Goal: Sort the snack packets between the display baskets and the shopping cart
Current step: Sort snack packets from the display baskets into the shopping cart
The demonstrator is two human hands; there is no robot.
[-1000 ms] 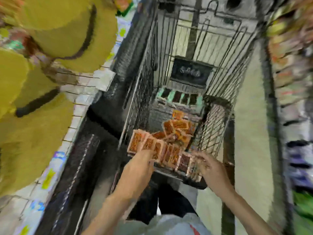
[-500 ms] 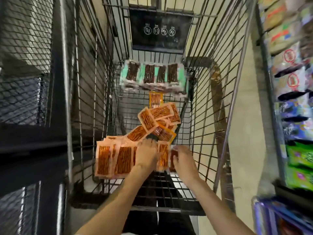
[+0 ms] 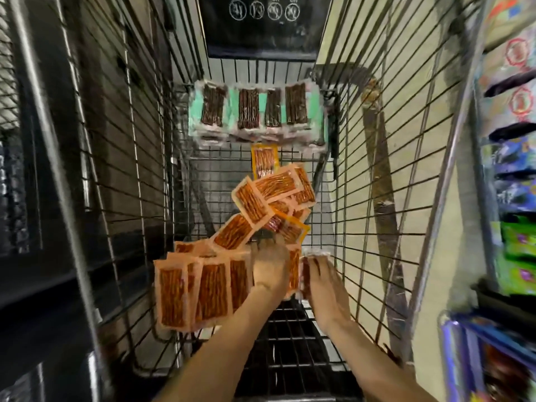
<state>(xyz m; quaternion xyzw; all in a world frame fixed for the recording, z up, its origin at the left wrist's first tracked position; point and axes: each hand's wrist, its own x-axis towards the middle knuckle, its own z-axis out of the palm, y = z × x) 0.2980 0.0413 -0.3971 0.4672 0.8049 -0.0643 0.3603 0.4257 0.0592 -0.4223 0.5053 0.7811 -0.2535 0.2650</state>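
Both my arms reach down into the wire shopping cart (image 3: 374,198). My left hand (image 3: 269,271) grips a fanned row of orange snack packets (image 3: 200,291) that spreads to its left. My right hand (image 3: 322,281) holds the right end of the same row, with a darker packet (image 3: 307,271) at its fingers. Beyond the hands a loose pile of orange packets (image 3: 269,198) lies on the cart floor. A stack of green packets (image 3: 255,111) lies across the far end of the cart.
A dark sign panel (image 3: 261,24) hangs on the cart's far wall. Black wire display baskets (image 3: 37,169) stand to the left of the cart. Shelves of coloured snack bags (image 3: 513,169) line the right side, with pale floor between them and the cart.
The view swung from yellow bags at the left down into the cart. Both hands, holding the row of orange packets, went from the cart's near rim deeper inside.
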